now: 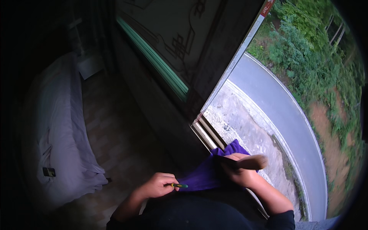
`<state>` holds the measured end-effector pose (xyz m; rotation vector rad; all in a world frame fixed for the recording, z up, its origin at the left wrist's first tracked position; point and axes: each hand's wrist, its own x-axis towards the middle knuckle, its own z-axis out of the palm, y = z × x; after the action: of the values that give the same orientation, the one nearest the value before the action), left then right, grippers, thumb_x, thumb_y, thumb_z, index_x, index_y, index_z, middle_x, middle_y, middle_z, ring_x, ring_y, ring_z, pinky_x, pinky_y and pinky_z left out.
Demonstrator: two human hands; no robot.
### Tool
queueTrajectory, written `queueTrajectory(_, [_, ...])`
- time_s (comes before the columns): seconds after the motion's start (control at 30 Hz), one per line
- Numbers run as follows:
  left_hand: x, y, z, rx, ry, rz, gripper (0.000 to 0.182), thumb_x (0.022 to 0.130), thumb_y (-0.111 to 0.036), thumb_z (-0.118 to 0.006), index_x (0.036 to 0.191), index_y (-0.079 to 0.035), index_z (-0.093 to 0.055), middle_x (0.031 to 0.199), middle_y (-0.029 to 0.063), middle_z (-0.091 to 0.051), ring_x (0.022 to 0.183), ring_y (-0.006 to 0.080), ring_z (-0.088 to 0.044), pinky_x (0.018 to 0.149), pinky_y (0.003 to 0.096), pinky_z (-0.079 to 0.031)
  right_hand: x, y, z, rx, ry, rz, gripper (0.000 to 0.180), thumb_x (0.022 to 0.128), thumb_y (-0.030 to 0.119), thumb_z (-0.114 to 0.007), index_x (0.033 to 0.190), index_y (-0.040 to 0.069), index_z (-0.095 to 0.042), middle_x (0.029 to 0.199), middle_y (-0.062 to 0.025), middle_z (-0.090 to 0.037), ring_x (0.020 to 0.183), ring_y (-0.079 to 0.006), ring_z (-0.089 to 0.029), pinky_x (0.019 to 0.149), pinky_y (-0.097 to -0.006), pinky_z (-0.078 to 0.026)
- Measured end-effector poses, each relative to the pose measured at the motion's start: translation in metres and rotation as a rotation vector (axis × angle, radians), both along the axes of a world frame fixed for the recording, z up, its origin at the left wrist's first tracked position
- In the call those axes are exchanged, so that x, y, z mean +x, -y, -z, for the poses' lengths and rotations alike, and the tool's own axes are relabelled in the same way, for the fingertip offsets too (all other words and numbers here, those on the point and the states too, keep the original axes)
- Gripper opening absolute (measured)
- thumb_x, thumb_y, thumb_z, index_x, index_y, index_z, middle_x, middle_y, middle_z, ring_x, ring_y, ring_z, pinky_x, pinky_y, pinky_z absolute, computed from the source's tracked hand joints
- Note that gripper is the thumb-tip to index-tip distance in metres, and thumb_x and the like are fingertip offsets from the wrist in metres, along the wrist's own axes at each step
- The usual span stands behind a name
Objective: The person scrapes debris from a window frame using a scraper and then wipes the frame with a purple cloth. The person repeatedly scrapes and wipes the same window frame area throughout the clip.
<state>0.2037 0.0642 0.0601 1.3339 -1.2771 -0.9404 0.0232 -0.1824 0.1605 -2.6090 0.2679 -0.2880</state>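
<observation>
A purple cloth (pixel 198 175) stretches between my two hands, in front of my dark shirt. My left hand (pixel 159 185) grips its near end, along with a slim tool, probably a small screwdriver, whose green and yellow handle (pixel 181 186) sticks out past the fingers. Over the window sill, my right hand (pixel 244 175) holds the bunched far part of the cloth and what looks like a brush (pixel 253 162) with a brown end and a dark part. Motion blurs the brush. Beneath the cloth, the metal window track (pixel 205 135) is partly covered.
A window panel (pixel 184 43) with a dark line pattern rises ahead, a green strip (pixel 155 59) along it. Outside the opening, far below, run a concrete strip (pixel 247 118) and a curved road (pixel 276 100). At left, a phone (pixel 49 172) lies on a white-sheeted bed (pixel 63 138).
</observation>
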Motion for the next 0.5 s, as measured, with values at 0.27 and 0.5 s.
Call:
queueTrajectory(0.27, [0.010,0.008,0.005,-0.067,-0.018,-0.238,0.013,0.075,0.010,-0.057,0.081,0.003,-0.066,0.077,0.0075,-0.062,0.065,0.0139,-0.058,0.055,0.0251,-0.042,0.019,0.012,0.024,0.733,0.151,0.343,0.009,0.085,0.001,-0.069,0.093,-0.004,-0.069,0.076,-0.0036,-0.068,0.067,-0.0080,-0.059,0.061,-0.0248,-0.048])
queueTrajectory(0.5, [0.028,-0.005,0.017,-0.064,-0.031,-0.457,0.008,0.079,0.008,-0.060,0.078,0.002,-0.065,0.074,0.0050,-0.059,0.063,0.0089,-0.053,0.056,0.0222,-0.038,0.101,0.011,0.041,0.361,0.358,0.139,0.010,0.080,0.002,-0.067,0.090,0.004,-0.066,0.076,-0.0159,-0.063,0.069,-0.0329,-0.063,0.062,-0.0369,-0.050])
